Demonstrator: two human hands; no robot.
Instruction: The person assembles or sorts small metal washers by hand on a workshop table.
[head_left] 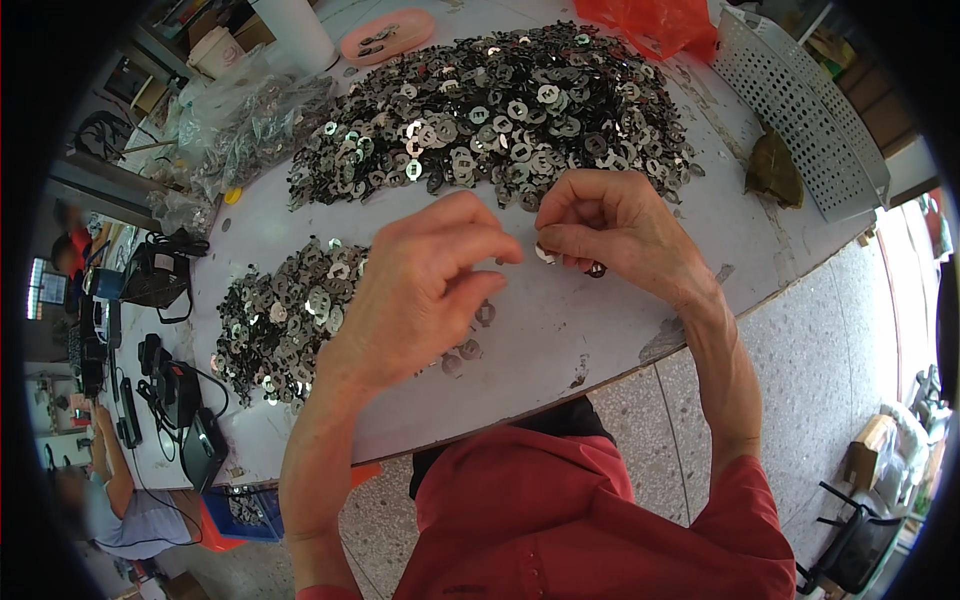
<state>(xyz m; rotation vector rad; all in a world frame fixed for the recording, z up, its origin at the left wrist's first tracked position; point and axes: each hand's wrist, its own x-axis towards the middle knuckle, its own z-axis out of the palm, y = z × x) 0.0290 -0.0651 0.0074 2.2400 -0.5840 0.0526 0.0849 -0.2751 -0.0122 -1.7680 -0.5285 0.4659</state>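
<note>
My right hand (620, 235) is closed in a pinch on a small shiny metal disc (545, 254) just above the white table (540, 340). Another small metal piece (596, 269) shows beneath its curled fingers. To the left, my left hand (415, 285) hovers with thumb and forefinger apart, their tips turned toward the right hand. I see nothing gripped in it. Beyond both hands spreads a large heap of slotted metal discs (480, 125). A smaller heap of discs (285, 315) lies left of my left hand, which hides part of it. Several loose discs (456, 360) rest below that hand.
A perforated grey basket (800, 115) stands at the right, near a dry brown leaf (773, 170). Red plastic (660, 25) and a pink dish (388, 36) lie at the back. Clear bags (245, 125), black adapters and cables (175, 390) occupy the left. Another person (130, 505) sits there.
</note>
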